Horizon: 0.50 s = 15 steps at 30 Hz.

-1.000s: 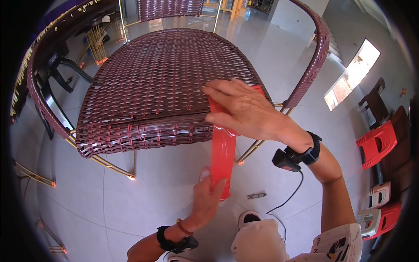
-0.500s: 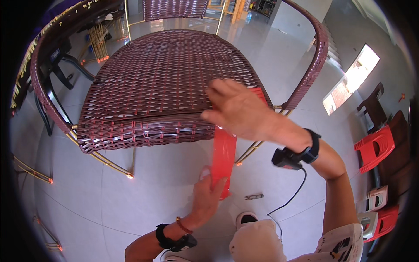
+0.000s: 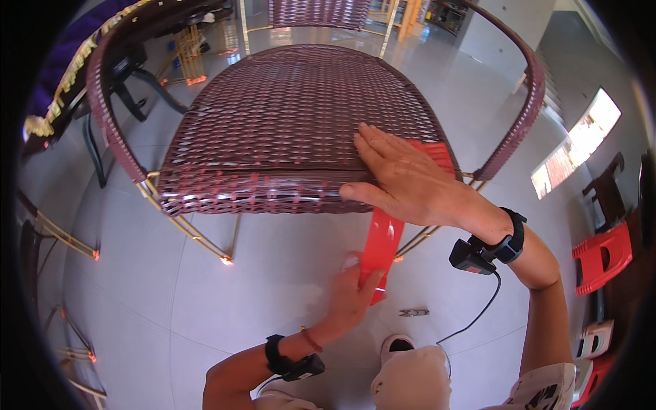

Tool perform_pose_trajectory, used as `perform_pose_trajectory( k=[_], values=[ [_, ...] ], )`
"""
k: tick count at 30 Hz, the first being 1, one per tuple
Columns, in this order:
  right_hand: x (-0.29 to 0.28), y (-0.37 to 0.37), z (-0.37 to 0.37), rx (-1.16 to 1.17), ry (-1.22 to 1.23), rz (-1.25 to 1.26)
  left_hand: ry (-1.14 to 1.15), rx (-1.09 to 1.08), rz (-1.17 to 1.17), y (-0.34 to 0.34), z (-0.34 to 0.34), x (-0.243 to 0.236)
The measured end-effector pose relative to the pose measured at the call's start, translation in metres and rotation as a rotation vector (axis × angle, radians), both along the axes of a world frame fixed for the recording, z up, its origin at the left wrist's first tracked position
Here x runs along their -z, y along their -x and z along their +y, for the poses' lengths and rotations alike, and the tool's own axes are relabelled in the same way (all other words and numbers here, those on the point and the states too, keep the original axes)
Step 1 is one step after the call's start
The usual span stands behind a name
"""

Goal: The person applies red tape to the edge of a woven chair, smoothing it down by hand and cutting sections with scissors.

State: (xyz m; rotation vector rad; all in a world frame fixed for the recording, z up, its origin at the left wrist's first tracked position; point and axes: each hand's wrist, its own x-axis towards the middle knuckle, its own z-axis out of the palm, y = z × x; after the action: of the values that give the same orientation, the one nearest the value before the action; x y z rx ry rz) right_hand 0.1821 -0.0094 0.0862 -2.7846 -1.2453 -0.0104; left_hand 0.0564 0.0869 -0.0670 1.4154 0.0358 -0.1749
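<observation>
A dark brown-red woven chair seat [image 3: 301, 116] faces me. My right hand [image 3: 410, 174] lies flat with fingers stretched on its front right part, thumb along the front edge. Under that hand, a shiny red strip [image 3: 430, 152] covers the seat's right corner. The same wide red band [image 3: 384, 239] hangs down from the front edge below my right hand. Low at its hanging end, my left hand [image 3: 352, 294] is closed on it, slightly blurred; a curved red edge shows by the fingers.
Small metal snips [image 3: 414, 312] lie on the grey floor near my shoe [image 3: 398, 345]. Curved woven armrests [image 3: 526, 102] rise at both sides of the seat, on gold metal legs [image 3: 198, 236]. Red plastic stools [image 3: 605, 256] stand at the far right. A cable runs from my right wrist device [image 3: 475, 256].
My view has shifted, so the chair sits further right. My right hand has flattened and its fingers now rest on the seat. The left hand still grips the red strip.
</observation>
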Motion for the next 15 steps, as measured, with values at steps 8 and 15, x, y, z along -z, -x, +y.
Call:
perform_pose_trajectory(
  k=[8, 15],
  values=[
    [-0.004, 0.010, 0.100, -0.132, 0.018, 0.075, -0.018, -0.016, -0.055, -0.002, -0.004, 0.012],
    [0.014, 0.016, 0.168, -0.120, -0.117, -0.134, -0.274, -0.138, -0.369, -0.003, -0.011, 0.024]
  ],
)
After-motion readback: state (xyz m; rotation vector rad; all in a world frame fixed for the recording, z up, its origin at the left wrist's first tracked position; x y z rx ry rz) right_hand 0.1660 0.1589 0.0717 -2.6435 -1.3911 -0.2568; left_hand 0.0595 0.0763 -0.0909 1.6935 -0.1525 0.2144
